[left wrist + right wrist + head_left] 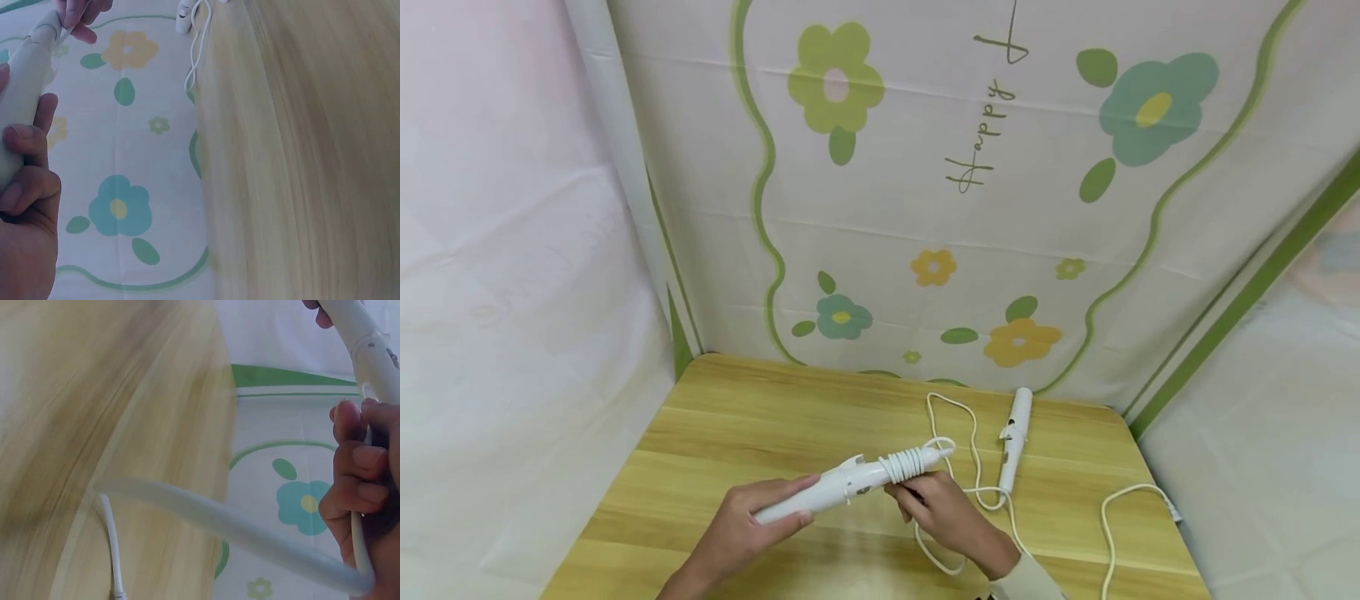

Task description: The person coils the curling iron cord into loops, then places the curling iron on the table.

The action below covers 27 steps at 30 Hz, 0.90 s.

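White wand (pixel 829 492) is gripped in left hand (pixel 739 527) over the desk (pixel 737 429), toward six o'clock, presumably for steadiness; its coiled cord (pixel 904 465) is held in right hand (pixel 946 510), likely for tension, contact partly hidden.

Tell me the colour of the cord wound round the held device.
White; the wound cord shows best in the head view.
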Motion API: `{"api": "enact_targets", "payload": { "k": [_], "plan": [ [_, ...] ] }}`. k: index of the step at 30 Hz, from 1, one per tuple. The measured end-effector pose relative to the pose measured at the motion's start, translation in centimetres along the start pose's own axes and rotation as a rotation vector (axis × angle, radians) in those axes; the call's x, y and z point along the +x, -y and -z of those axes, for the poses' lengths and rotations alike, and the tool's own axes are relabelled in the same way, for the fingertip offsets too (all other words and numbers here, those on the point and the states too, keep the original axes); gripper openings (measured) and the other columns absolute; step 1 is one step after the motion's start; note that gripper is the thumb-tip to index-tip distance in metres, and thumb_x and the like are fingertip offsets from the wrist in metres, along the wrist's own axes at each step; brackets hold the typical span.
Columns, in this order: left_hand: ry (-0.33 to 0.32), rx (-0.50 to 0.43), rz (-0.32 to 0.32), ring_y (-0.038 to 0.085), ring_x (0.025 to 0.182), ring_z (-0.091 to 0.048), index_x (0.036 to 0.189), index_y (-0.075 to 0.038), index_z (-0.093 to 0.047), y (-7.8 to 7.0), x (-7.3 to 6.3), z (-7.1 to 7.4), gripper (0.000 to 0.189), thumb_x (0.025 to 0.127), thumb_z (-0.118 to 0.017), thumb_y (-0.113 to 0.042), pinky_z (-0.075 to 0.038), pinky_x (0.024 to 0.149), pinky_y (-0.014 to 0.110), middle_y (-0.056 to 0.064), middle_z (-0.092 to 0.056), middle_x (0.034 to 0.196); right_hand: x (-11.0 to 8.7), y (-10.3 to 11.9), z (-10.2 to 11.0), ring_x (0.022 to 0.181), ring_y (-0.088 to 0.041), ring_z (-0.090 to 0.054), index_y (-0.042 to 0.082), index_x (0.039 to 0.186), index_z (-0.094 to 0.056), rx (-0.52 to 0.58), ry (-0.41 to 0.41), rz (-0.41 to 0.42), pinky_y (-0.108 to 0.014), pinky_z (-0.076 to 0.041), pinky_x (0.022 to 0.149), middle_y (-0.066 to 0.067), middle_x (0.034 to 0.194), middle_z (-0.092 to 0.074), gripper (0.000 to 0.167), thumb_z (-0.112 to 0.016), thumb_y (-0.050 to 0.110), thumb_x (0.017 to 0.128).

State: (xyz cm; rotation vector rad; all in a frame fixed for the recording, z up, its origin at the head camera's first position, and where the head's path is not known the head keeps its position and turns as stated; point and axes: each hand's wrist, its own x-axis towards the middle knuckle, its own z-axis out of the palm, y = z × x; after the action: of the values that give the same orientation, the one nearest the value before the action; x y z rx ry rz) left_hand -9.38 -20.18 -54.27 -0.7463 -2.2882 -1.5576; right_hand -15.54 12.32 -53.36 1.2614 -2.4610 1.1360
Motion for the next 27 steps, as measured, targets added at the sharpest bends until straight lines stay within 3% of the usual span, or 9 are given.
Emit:
{"api": "enact_targets", "payload": {
  "k": [2, 6, 13, 20, 27],
  "plan": [
    [-0.024, 0.048, -0.051, 0.008, 0.096, -0.076, 0.136, -0.014, -0.078, 0.0, 0.2, -0.1, 0.048, 0.090, -0.089, -0.007, -0.061, 0.074, 0.025, 0.007, -0.083, 0.120, 0.0, 0.0, 0.2, 0.061, 0.016, -0.044, 0.019, 0.086, -0.072, -0.004, 0.020, -0.032, -0.007, -0.043, 0.058, 0.011, 0.062, -0.059, 0.028, -0.064, 0.011, 0.111],
    [-0.095, 0.146, -0.087, 0.009, 0.096, -0.077, 0.134, -0.016, -0.079, 0.0, 0.4, -0.2, 0.050, 0.086, -0.092, -0.008, -0.060, 0.076, 0.018, 0.007, -0.083, 0.118, -0.1, 0.1, 0.6, 0.061, 0.015, -0.046, 0.016, 0.102, -0.077, -0.009, 0.069, -0.084, -0.009, -0.046, 0.059, 0.013, 0.066, -0.059, 0.021, -0.060, 0.016, 0.114],
    [-0.229, 0.297, -0.123, 0.012, 0.092, -0.079, 0.132, -0.016, -0.080, 0.4, 0.7, 0.1, 0.060, 0.075, -0.097, -0.005, -0.058, 0.078, 0.014, 0.009, -0.084, 0.115, -0.3, 0.1, 1.3, 0.060, 0.011, -0.046, 0.017, 0.107, -0.075, 0.033, 0.126, -0.160, -0.013, -0.043, 0.051, 0.012, 0.069, -0.061, 0.022, -0.056, 0.021, 0.116],
    [-0.262, 0.425, -0.107, 0.008, 0.087, -0.076, 0.132, -0.019, -0.081, 0.6, 0.6, 0.5, 0.060, 0.075, -0.098, -0.008, -0.057, 0.073, 0.013, 0.003, -0.084, 0.110, -0.2, -0.1, 1.6, 0.060, 0.010, -0.045, 0.018, 0.107, -0.073, 0.070, 0.144, -0.181, -0.016, -0.044, 0.053, 0.011, 0.070, -0.061, 0.021, -0.054, 0.021, 0.116],
    [-0.276, 0.478, -0.113, 0.009, 0.085, -0.076, 0.132, -0.019, -0.081, 0.6, 0.7, 0.9, 0.061, 0.074, -0.098, -0.010, -0.057, 0.071, 0.014, 0.002, -0.084, 0.110, -0.1, -0.2, 1.6, 0.060, 0.008, -0.046, 0.018, 0.106, -0.073, 0.169, 0.134, -0.250, -0.017, -0.043, 0.055, 0.008, 0.072, -0.064, 0.022, -0.054, 0.021, 0.116]
  ]
}}
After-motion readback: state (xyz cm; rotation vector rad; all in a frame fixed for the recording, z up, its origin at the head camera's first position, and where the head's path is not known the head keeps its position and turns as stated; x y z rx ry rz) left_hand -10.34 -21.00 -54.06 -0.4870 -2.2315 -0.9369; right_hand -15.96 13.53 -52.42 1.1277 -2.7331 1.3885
